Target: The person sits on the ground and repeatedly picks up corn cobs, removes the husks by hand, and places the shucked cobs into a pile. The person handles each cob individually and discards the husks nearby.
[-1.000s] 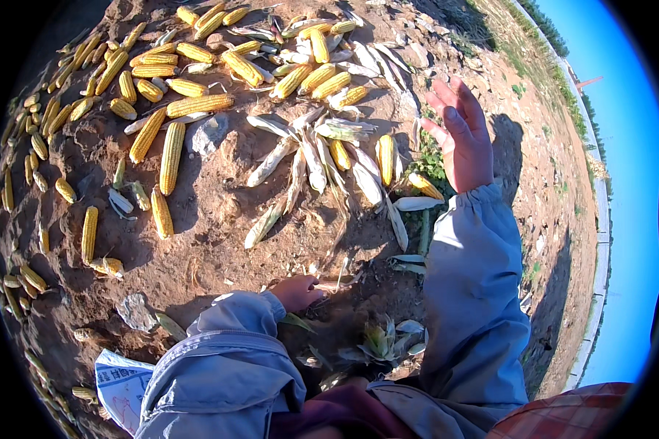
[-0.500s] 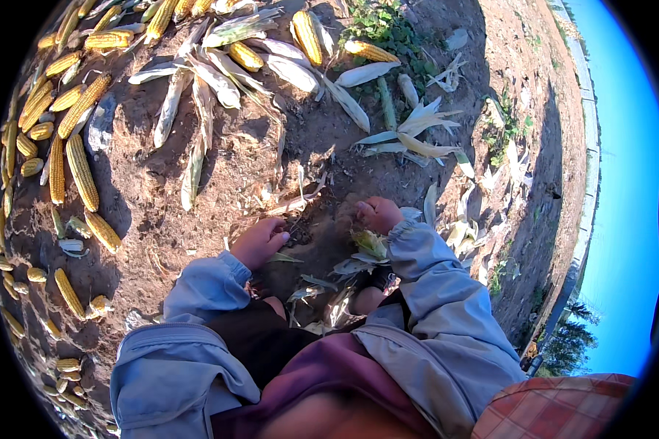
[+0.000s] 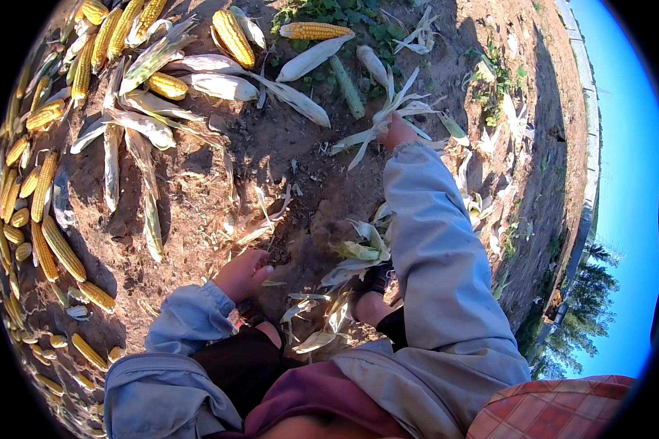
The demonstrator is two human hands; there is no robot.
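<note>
My right hand (image 3: pixel 399 132) is stretched far out at a splayed, pale corn husk (image 3: pixel 370 136). Its fingers are closed among the leaves and partly hidden by them. My left hand (image 3: pixel 243 275) hovers low over the soil near my left foot, loosely curled, thumb apart from the fingers and nothing in it. Between my feet and the right sleeve lies a loose greenish husk (image 3: pixel 362 251). Just beyond the right hand are a green stalk-like piece (image 3: pixel 346 88) and a husk-covered ear (image 3: pixel 373 64).
Bare yellow corn ears (image 3: pixel 62 247) are strewn along the left side. Dry husks (image 3: pixel 143 128) and a peeled ear (image 3: pixel 232 36) lie ahead, with green weeds (image 3: pixel 337 13) behind. More husk scraps (image 3: pixel 476 205) lie right of my arm. My shoe (image 3: pixel 377 282) stands close by.
My right hand has moved forward from the soil before me to the splayed husk. My left hand has stayed low. The whole view has shifted, so the ground things appear further left.
</note>
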